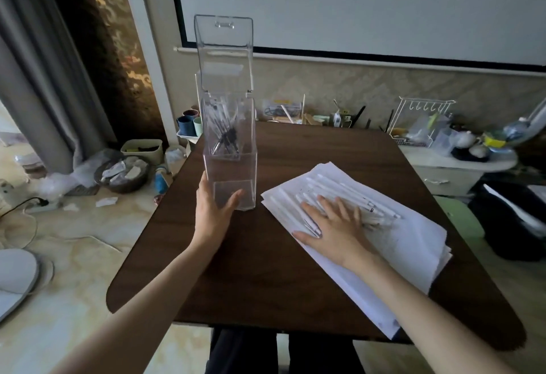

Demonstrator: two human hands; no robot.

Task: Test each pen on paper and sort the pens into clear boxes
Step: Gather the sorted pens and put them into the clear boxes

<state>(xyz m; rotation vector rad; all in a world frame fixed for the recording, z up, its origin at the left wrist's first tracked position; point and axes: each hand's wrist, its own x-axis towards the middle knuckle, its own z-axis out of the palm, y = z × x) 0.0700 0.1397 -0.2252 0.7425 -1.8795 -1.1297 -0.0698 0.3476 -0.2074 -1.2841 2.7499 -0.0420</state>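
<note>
**Both hands flat: one at the clear box, one on the pens**

A tall clear plastic box [227, 149] stands upright at the left of the dark brown wooden table [260, 279], with its hinged lid flipped up. A bundle of white pens with dark tips [224, 131] leans inside its upper part, and the lowest part holds nothing. Whether this is one box or two standing one behind the other cannot be told.

The left hand [215, 211] is at the foot of the box. Its fingers lie straight against the left wall and its thumb reaches across the front, so it is not closed round the box.

To the right, well apart from the box, a stack of white paper sheets [413, 243] lies askew on the table. A row of loose white pens [339, 186] lies on it. The right hand [334, 223] rests flat on these pens, with its fingers spread and straight. The two hands are apart.
</note>
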